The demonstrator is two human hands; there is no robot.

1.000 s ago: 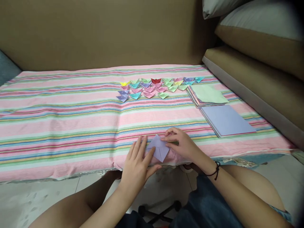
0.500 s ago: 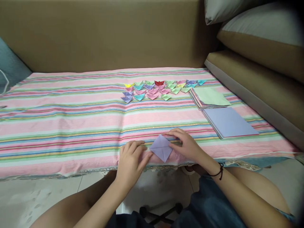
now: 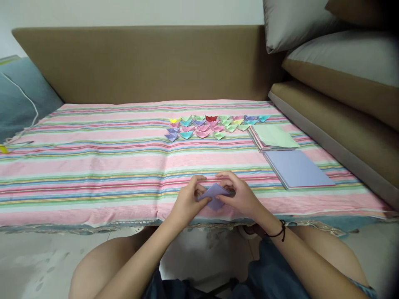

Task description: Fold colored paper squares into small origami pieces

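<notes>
A small folded sheet of purple origami paper (image 3: 214, 192) is held between my two hands near the front edge of the striped cloth (image 3: 124, 166). My left hand (image 3: 190, 198) pinches its left corner, thumb in front and fingers behind. On the right side, my right hand (image 3: 238, 193) grips the other corner the same way, its thumb lying across the front. The paper bends along a crease between the thumbs, and its lower tip points toward me. Some fingertips are hidden behind it.
Several small folded paper boats (image 3: 202, 133) stand in rows farther back. To the right lie a stack of green-topped paper (image 3: 276, 136) and a stack of purple-topped paper (image 3: 299, 168). Cushions (image 3: 336, 124) are piled along the right side. A white cable (image 3: 28, 97) runs at far left.
The purple paper lay flat as a diamond; now both hands pinch it and it is bent along its middle. My left hand has moved right. The camera view has tilted up.
</notes>
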